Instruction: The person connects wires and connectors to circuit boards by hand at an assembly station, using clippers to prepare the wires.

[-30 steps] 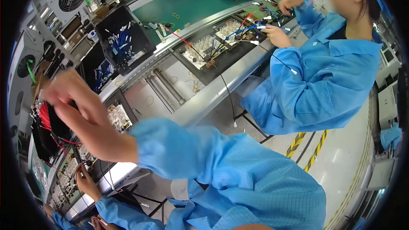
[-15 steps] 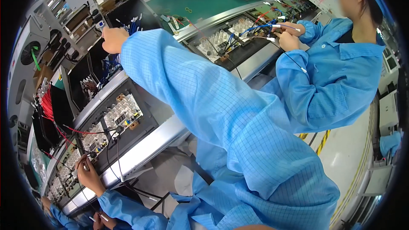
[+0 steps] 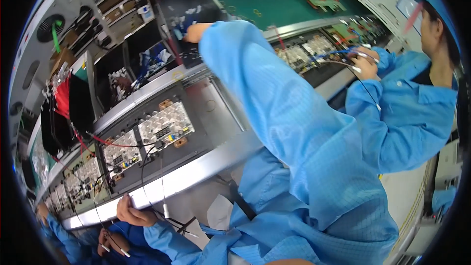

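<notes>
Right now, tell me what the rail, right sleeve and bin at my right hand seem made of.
Rail: probably satin metal, silvery with bright glare. Right sleeve: likely matte woven fabric, with soft folds, fine grid. Bin: perhaps dull plastic, given plain black sides.

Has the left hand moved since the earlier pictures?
Yes: the left hand drew back from the circuit boards to the near edge of the metal rail.
</notes>
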### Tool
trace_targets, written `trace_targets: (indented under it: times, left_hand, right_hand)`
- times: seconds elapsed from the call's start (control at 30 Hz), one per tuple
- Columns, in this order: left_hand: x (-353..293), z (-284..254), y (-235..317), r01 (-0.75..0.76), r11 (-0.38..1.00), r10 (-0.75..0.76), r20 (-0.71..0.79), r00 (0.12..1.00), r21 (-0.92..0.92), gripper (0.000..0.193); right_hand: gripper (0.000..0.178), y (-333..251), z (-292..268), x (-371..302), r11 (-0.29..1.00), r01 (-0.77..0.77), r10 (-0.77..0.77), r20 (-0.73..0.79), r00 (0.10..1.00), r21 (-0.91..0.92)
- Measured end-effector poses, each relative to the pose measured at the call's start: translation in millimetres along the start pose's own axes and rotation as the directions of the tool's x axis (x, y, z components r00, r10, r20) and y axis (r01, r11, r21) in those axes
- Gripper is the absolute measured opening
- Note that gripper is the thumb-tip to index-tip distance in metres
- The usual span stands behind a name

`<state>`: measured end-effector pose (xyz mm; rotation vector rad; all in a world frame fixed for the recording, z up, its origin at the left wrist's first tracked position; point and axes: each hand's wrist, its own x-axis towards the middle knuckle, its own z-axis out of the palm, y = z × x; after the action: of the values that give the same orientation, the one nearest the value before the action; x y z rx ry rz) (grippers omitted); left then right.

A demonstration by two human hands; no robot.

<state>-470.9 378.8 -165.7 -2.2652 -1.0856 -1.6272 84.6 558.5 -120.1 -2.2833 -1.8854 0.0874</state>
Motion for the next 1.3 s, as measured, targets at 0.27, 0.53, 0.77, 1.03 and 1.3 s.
trace_targets:
  times: [0.27,0.53,0.77,1.03,1.3]
  left_hand:
    - [6,63,19,-0.084,0.996,0.078,-0.163,0.984,-0.035,0.039]
    - [14,73,26,-0.007,1.0,0.007,-0.133,0.991,-0.002,0.046]
    - [25,73,31,-0.006,1.0,0.003,-0.159,0.987,-0.016,0.044]
    - [24,68,2,-0.08,0.997,0.079,-0.152,0.985,0.004,0.044]
    - [31,74,14,-0.003,0.999,-0.003,-0.175,0.985,-0.036,0.052]
  right_hand:
    - [0.045,65,-97,-92,0.968,-0.24,0.244,-0.043,0.969,0.075]
    - [0.031,76,-115,-73,0.986,-0.109,0.122,-0.098,0.988,0.129]
    - [0.022,57,-125,-84,0.995,0.054,-0.095,-0.667,0.739,-0.083]
    - [0.026,-91,-138,-69,0.874,0.399,-0.461,-0.215,0.861,-0.279]
    - [0.02,54,-72,31,0.935,0.015,-0.044,-0.075,0.996,-0.355]
